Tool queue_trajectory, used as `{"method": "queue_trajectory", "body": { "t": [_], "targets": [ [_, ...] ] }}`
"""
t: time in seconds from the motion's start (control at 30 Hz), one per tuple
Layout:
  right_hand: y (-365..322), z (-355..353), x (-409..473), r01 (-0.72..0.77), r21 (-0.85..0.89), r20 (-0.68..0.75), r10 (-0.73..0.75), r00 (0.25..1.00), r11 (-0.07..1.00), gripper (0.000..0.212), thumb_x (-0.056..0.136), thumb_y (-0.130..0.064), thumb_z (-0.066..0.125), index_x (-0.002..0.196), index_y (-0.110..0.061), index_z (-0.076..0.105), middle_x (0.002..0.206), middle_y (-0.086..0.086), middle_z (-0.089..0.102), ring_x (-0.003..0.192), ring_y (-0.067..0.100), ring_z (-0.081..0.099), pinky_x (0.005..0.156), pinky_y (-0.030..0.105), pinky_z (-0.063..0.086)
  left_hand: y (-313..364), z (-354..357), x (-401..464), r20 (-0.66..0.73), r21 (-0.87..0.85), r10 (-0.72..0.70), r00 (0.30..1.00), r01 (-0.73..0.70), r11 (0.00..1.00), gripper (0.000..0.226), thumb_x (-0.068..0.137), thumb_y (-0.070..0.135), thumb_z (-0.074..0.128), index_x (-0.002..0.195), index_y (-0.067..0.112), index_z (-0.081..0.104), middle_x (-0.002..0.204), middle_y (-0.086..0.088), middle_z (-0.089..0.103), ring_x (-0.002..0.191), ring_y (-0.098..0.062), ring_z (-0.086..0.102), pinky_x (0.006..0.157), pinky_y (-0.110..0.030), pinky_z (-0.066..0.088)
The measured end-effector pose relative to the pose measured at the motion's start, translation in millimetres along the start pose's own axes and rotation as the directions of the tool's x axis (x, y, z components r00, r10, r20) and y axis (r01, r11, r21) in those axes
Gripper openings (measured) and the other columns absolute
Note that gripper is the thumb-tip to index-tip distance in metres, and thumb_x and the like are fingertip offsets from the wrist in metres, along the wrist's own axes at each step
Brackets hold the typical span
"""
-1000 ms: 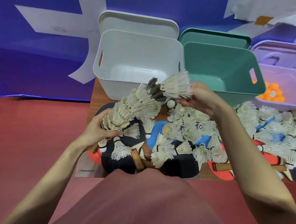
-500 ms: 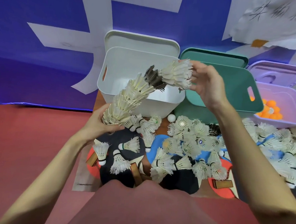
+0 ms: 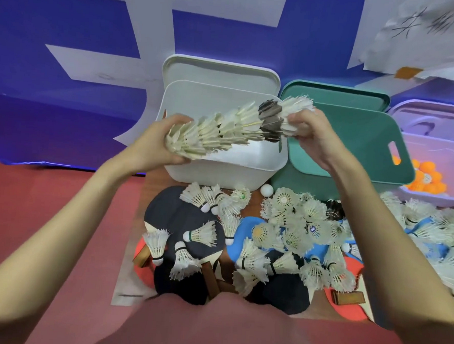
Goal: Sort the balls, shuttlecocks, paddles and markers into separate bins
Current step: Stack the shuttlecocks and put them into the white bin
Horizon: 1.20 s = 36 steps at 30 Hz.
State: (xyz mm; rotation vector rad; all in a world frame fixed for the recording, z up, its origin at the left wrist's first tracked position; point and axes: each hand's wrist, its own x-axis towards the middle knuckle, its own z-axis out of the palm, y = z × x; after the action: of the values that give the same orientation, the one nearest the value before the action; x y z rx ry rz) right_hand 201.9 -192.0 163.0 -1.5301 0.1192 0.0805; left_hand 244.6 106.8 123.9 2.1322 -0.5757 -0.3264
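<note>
White shuttlecock stack (image 3: 231,129), two hands

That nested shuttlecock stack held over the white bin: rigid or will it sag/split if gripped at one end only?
Likely to bend: the shuttlecock stack already curves between the left hand and right hand, each gripping one end. Probably light, being all feathers. It looks merely nested, so held by one end it might droop or shed pieces into the white bin.

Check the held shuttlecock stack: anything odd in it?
Yes. The nested shuttlecock stack, held by left hand and right hand over the white bin, has dark-feathered shuttlecocks among pale ones.
</note>
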Motion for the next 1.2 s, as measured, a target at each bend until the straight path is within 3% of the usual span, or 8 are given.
{"method": "queue_trajectory", "body": {
  "t": [0.13,0.27,0.37,0.47,0.63,0.77,0.9,1.2],
  "targets": [
    [3,-10,28,-0.014,-0.24,-0.245,-0.047,0.968,0.971,0.03,0.06,-0.036,0.059,0.082,-0.015,0.059,0.094,0.008,0.059,0.082,0.012,0.052,0.077,0.025,0.039,-5,-1,60,-0.005,0.153,0.001,1.0,0.0,0.988,0.069,0.063,0.002,0.082,0.124,0.015,0.051,0.106,0.004,0.055,0.091,-0.016,0.051,0.068,-0.021,0.038],
    [14,-24,51,-0.044,-0.277,-0.244,-0.026,0.969,0.96,0.043,0.081,-0.015,0.062,0.122,-0.018,0.05,0.099,-0.004,0.06,0.085,0.005,0.057,0.075,0.009,0.045,-32,14,108,0.043,0.157,-0.043,0.998,0.036,0.987,0.07,0.061,0.006,0.085,0.122,0.015,0.052,0.109,-0.001,0.056,0.101,-0.025,0.054,0.083,-0.034,0.044],
    [34,-39,67,-0.096,-0.412,-0.163,0.031,0.986,0.906,0.048,0.084,-0.014,0.067,0.127,-0.021,0.047,0.114,0.01,0.061,0.099,0.02,0.062,0.09,0.03,0.051,-51,20,129,0.086,0.184,-0.08,0.993,0.063,0.981,0.069,0.06,0.004,0.085,0.121,0.012,0.053,0.111,-0.002,0.057,0.1,-0.02,0.053,0.079,-0.027,0.038],
    [47,-46,80,-0.147,-0.562,-0.092,0.115,0.989,0.814,0.051,0.071,-0.018,0.081,0.114,-0.011,0.054,0.104,0.012,0.067,0.091,0.023,0.066,0.088,0.042,0.054,-70,21,139,0.133,0.228,-0.126,0.983,0.093,0.969,0.068,0.059,0.004,0.085,0.119,0.012,0.054,0.11,-0.005,0.058,0.098,-0.023,0.053,0.076,-0.028,0.037],
    [55,-44,104,-0.075,-0.883,0.04,0.233,0.972,0.463,0.062,0.058,-0.029,0.089,0.107,-0.015,0.054,0.096,0.001,0.058,0.087,0.019,0.056,0.07,0.028,0.043,-92,22,149,0.174,0.255,-0.179,0.968,0.132,0.958,0.065,0.06,0.008,0.085,0.117,0.013,0.054,0.104,-0.005,0.057,0.092,-0.023,0.053,0.074,-0.029,0.039],
    [63,-40,120,0.023,-0.955,0.1,0.249,0.963,0.294,0.064,0.063,-0.031,0.086,0.115,-0.014,0.052,0.104,0.001,0.053,0.096,0.02,0.05,0.076,0.029,0.04,-99,25,158,0.203,0.277,-0.196,0.959,0.136,0.951,0.064,0.061,0.011,0.085,0.117,0.014,0.053,0.102,-0.004,0.057,0.091,-0.025,0.054,0.072,-0.03,0.039],
    [77,-32,130,0.155,-0.988,0.15,0.264,0.953,0.002,0.062,0.066,-0.036,0.082,0.117,-0.013,0.056,0.11,0.01,0.052,0.106,0.029,0.049,0.088,0.035,0.041,-105,28,163,0.206,0.298,-0.204,0.957,0.137,0.945,0.062,0.065,0.009,0.082,0.119,0.013,0.052,0.1,-0.002,0.055,0.087,-0.022,0.051,0.069,-0.027,0.033],
    [114,-10,144,0.28,-0.939,0.185,0.396,0.899,-0.197,0.02,0.077,-0.019,0.064,0.091,-0.012,0.053,0.103,0.008,0.054,0.096,0.027,0.052,0.069,0.03,0.037,-119,54,179,0.344,0.527,-0.322,0.882,0.103,0.843,0.057,0.07,0.009,0.073,0.12,0.006,0.046,0.108,-0.016,0.056,0.084,-0.025,0.048,0.067,-0.029,0.036]
  ]
}}
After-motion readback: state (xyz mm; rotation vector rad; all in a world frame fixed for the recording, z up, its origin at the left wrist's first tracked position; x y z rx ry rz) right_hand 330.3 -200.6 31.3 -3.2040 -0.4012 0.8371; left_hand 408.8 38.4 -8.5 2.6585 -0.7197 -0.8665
